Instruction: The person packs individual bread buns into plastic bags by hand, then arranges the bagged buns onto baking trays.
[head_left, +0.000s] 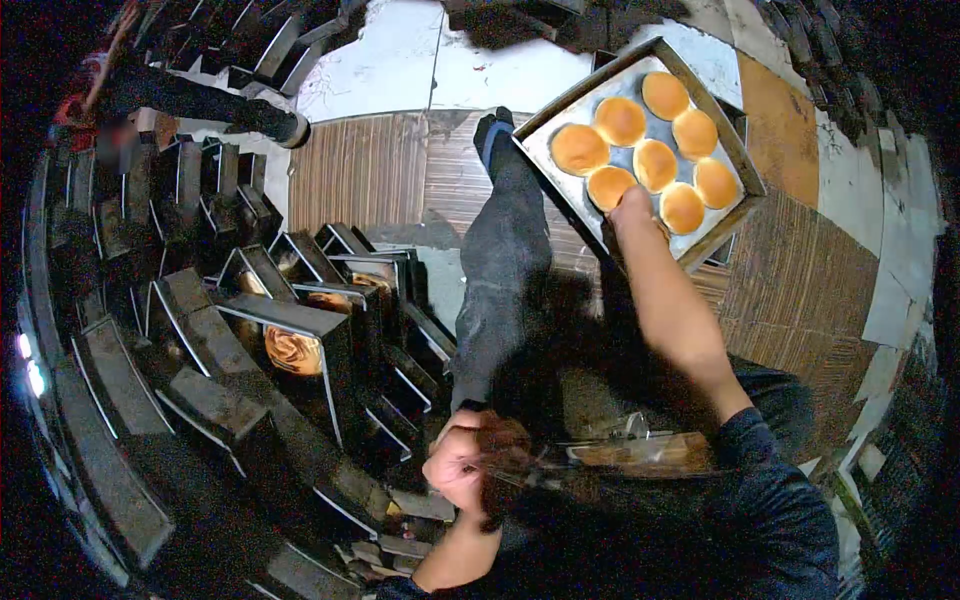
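A square metal tray [742,205] with several round golden buns [655,165] on it is at the upper right. My right hand [635,215] grips the tray's near edge, its thumb over the rim beside the lowest left bun. Lower down, close to my body, my left hand [468,465] is closed in front of my dark trouser leg [500,270]. Something dark brown and blurred lies against its fingers, and I cannot make out what it is.
Many dark metal trays [285,312] stand stacked and tilted on the left, some with browned baked goods [292,350] inside. Another person's leg [220,105] reaches in at the upper left. Striped boards [355,170] and pale tiles [375,65] cover the floor.
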